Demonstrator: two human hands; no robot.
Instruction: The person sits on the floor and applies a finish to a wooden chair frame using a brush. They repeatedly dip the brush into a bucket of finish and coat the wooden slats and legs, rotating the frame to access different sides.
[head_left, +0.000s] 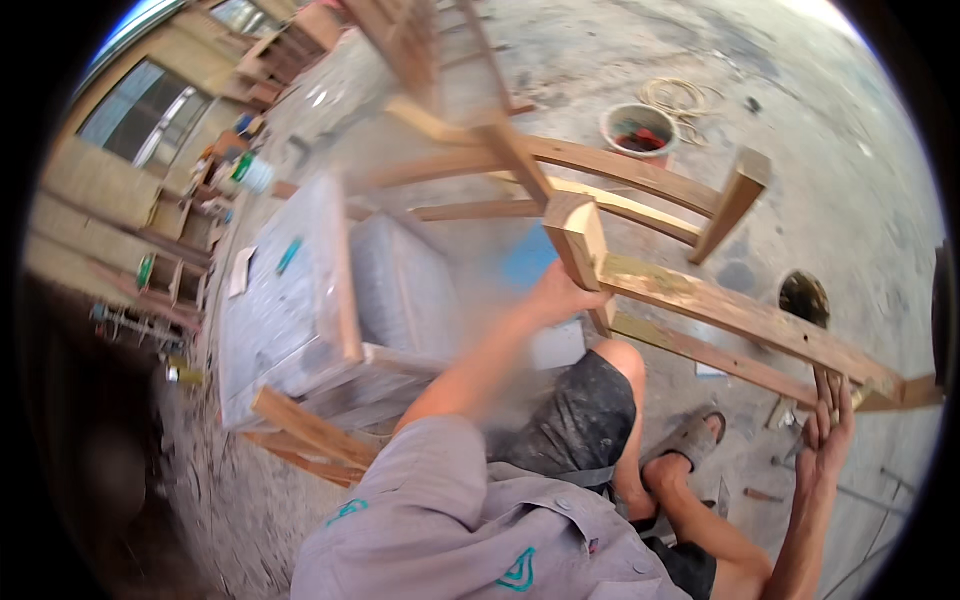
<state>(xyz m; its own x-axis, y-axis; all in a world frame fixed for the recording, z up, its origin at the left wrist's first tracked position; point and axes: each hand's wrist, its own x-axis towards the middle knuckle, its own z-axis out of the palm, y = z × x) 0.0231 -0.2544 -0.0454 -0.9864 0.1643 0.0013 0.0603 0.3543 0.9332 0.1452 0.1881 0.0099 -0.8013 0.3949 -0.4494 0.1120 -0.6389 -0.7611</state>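
Observation:
A wooden furniture frame (720,299) of thick posts and long rails stretches from the middle to the right, in front of my body. My left hand (568,295) is closed round the squared post (578,240) at its near left end. At the right, my right hand (828,415) grips the lower part of the same frame from below, its fingertips up against the rail. Small dark holes show along the rail. Beyond it, another curved rail (630,175) joins a slanted post (735,205). My left forearm is smeared by motion.
Left of me stands a pale, dusty cabinet-like piece (290,290) with a teal object (289,256) on top. Farther off are a bucket (640,132) with something red inside and a coil of hose or rope (682,105). Metal rods (870,500) lie at the right.

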